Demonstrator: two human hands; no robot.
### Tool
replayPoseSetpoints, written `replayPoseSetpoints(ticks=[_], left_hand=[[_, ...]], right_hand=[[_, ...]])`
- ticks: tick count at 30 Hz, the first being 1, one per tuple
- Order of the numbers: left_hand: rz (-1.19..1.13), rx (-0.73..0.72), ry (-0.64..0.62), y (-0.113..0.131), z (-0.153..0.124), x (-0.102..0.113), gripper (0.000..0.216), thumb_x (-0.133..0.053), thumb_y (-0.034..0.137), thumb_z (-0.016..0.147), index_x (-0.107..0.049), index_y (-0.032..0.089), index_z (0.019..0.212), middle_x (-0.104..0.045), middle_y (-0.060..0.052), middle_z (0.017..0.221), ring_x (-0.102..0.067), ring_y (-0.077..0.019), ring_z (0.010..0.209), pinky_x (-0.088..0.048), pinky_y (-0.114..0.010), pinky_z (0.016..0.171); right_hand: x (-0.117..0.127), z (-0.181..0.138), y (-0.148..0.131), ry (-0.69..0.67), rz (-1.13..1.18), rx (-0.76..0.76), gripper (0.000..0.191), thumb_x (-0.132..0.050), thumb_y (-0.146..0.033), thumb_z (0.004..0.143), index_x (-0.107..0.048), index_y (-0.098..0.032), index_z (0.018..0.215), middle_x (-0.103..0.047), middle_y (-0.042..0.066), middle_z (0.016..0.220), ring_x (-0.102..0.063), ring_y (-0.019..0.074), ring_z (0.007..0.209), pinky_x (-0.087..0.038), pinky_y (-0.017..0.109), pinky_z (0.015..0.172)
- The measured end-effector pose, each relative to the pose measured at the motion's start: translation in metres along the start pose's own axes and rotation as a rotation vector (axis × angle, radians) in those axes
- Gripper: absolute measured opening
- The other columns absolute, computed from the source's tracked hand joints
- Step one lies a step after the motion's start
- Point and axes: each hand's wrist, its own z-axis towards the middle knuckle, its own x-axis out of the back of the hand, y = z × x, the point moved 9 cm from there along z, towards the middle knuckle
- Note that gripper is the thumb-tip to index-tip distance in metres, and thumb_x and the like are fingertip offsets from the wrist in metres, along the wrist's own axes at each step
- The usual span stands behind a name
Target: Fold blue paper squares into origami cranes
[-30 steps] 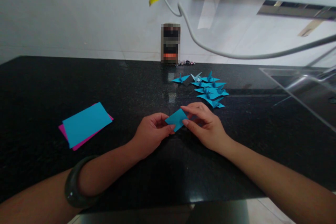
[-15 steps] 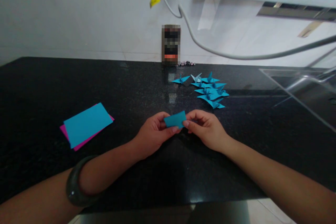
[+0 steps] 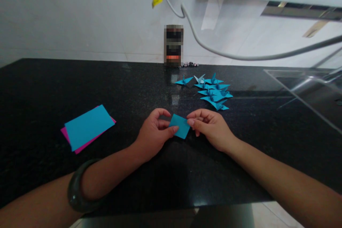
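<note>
A small blue square of folding paper (image 3: 180, 127) is held up between my hands over the black counter. My left hand (image 3: 157, 131) pinches its left side, the thumb lying on the front face. With thumb and index finger my right hand (image 3: 207, 126) grips the upper right corner. Beyond my hands several folded blue paper cranes (image 3: 216, 94) sit in a cluster, a paler crane (image 3: 200, 79) among them and one blue crane (image 3: 184, 81) slightly apart to the left. Left of my arm lies a stack of paper sheets (image 3: 89, 126), blue over pink.
A phone-like object (image 3: 173, 44), blurred out, leans on the wall with a beaded strand (image 3: 190, 65) beside it. A grey cable (image 3: 227, 54) hangs across the wall to the right. The sink edge (image 3: 299, 99) borders the counter's right side. My left wrist wears a dark bangle (image 3: 76, 188).
The paper has gone from a narrow strip shape to a squarer face, turned with its corners up and down. Both hands have shifted slightly around it.
</note>
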Motion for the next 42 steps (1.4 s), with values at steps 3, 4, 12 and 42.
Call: replayPoseSetpoints(ticks=[3,4,12,42], left_hand=[[0.011,-0.009,0.014,0.001,-0.001,0.0,0.037,-0.069,0.023,0.066,-0.038,0.02,0.086,-0.064,0.006,0.059,-0.059,-0.0105,0.052,-0.044,-0.021,0.053],[0.036,-0.008,0.011,0.001,-0.001,0.0,0.037,-0.069,0.024,0.067,-0.038,0.021,0.085,-0.064,0.006,0.059,-0.059,-0.0112,0.052,-0.044,-0.022,0.053],[1.035,-0.645,0.022,0.046,-0.022,-0.01,0.013,-0.055,0.027,0.08,-0.063,0.017,0.077,-0.061,-0.005,0.081,-0.054,-0.02,0.082,-0.044,-0.038,0.076],[1.498,-0.607,-0.185,0.016,-0.027,-0.035,0.036,-0.047,0.037,0.084,-0.058,0.016,0.112,-0.055,-0.012,0.099,-0.049,-0.0262,0.09,-0.046,-0.043,0.078]], right_hand=[[-0.001,0.0,0.0,-0.006,0.027,-0.013,0.03,-0.071,-0.036,0.062,-0.059,-0.014,0.078,-0.055,-0.005,0.055,-0.044,0.0042,0.041,-0.036,0.017,0.039],[-0.001,-0.001,0.002,-0.007,0.009,-0.024,0.03,-0.071,-0.035,0.062,-0.059,-0.014,0.079,-0.054,-0.005,0.054,-0.043,0.0044,0.041,-0.035,0.017,0.038],[0.015,0.0,-0.001,0.059,-0.556,0.148,0.015,-0.055,-0.027,0.077,-0.065,-0.016,0.081,-0.063,0.001,0.066,-0.055,0.0117,0.057,-0.043,0.025,0.054],[0.003,-0.021,-0.004,-0.188,-0.872,0.153,0.031,-0.042,-0.018,0.085,-0.068,-0.021,0.102,-0.069,0.006,0.088,-0.064,0.0189,0.079,-0.049,0.03,0.075]])
